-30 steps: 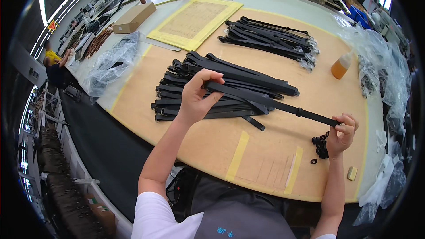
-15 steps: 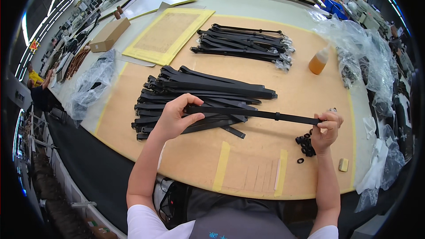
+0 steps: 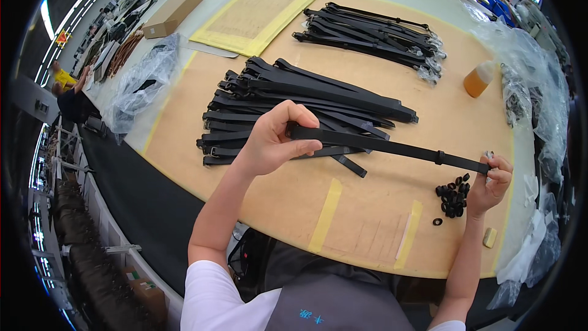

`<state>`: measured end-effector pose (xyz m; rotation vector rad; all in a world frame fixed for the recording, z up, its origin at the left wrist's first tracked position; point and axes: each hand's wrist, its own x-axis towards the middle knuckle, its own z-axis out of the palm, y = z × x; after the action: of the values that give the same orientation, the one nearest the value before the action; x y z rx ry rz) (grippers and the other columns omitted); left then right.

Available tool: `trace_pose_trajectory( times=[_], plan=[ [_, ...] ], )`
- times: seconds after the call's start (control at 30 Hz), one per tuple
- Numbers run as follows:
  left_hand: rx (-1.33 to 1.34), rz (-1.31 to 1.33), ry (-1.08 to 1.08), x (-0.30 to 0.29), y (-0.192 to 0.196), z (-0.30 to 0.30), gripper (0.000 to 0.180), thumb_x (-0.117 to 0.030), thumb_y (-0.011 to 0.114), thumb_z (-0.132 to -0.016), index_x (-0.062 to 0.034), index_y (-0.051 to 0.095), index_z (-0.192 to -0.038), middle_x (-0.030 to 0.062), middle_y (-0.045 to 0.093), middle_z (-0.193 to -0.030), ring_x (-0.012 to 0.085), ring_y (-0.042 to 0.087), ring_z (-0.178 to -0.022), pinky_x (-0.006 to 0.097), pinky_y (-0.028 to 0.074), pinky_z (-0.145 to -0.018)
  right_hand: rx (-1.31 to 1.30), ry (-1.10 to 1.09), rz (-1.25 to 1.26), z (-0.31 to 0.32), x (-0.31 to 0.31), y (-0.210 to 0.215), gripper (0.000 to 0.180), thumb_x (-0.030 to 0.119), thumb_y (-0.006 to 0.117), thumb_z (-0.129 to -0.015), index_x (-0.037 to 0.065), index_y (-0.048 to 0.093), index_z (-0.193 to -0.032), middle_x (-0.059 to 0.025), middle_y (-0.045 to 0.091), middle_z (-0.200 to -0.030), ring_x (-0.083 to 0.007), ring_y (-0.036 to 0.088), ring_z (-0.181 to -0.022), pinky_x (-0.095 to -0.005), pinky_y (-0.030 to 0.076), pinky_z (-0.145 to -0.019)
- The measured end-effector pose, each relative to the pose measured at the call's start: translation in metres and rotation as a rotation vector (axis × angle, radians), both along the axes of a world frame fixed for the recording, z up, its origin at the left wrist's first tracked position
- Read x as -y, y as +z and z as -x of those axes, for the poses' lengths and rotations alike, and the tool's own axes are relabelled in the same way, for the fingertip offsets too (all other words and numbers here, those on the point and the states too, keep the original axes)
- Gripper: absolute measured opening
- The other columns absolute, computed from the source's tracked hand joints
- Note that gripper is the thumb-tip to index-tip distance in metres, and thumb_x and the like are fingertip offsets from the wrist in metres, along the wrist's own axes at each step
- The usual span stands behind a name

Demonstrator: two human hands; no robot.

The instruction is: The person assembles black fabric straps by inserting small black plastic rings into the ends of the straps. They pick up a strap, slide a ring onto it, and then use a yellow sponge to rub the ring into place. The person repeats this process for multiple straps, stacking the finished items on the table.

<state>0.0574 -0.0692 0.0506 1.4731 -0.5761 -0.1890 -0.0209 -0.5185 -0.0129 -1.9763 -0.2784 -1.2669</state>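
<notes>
A long black strap [image 3: 392,146] is stretched level above the tan worktable [image 3: 367,220]. My left hand [image 3: 272,141] grips its left end between thumb and fingers. My right hand [image 3: 490,181] pinches its right end, where a small metal piece shows. A small black loop sits on the strap near my right hand. Just under my right hand lies a little heap of black rings [image 3: 452,199], with one ring lying apart. Behind the strap lies a pile of black straps [image 3: 288,110].
A second bundle of black straps [image 3: 373,27] lies at the far side, with an amber bottle [image 3: 478,79] to its right. Clear plastic bags [image 3: 539,67] line the right edge; another bag [image 3: 141,79] and a cardboard box [image 3: 171,13] are at the left. A yellow mat [image 3: 260,12] lies behind.
Both hands have kept hold of the strap, which now lies more level. The view has tilted, so the table appears shifted.
</notes>
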Motion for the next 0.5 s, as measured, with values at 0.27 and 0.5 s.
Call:
trace_pose_trajectory(
  times=[0.27, 0.5],
  plan=[
    [-0.036, 0.021, 0.007, 0.002, -0.009, -0.004, 0.03, 0.009, 0.075, -0.085, -0.0019, 0.056, -0.105, 0.008, 0.061, -0.102, 0.0102, 0.064, -0.081, 0.023, 0.056, -0.07, -0.029, 0.035, -0.078, -0.002, 0.001, -0.005, 0.034, -0.011, 0.071, -0.085, 0.012, 0.047, -0.092, -0.0075, 0.06, -0.106, -0.0252, 0.057, -0.105, -0.0418, 0.048, -0.097],
    [0.361, -0.439, 0.105, 0.006, 0.0, -0.011, 0.024, 0.001, 0.079, -0.082, 0.0009, 0.067, -0.103, 0.006, 0.065, -0.09, 0.0127, 0.06, -0.076, 0.025, 0.046, -0.068, -0.055, -0.026, 0.056, -0.005, -0.003, 0.001, 0.036, -0.014, 0.071, -0.08, 0.011, 0.047, -0.088, -0.0058, 0.062, -0.099, -0.0247, 0.055, -0.099, -0.0398, 0.045, -0.092]
  ],
)
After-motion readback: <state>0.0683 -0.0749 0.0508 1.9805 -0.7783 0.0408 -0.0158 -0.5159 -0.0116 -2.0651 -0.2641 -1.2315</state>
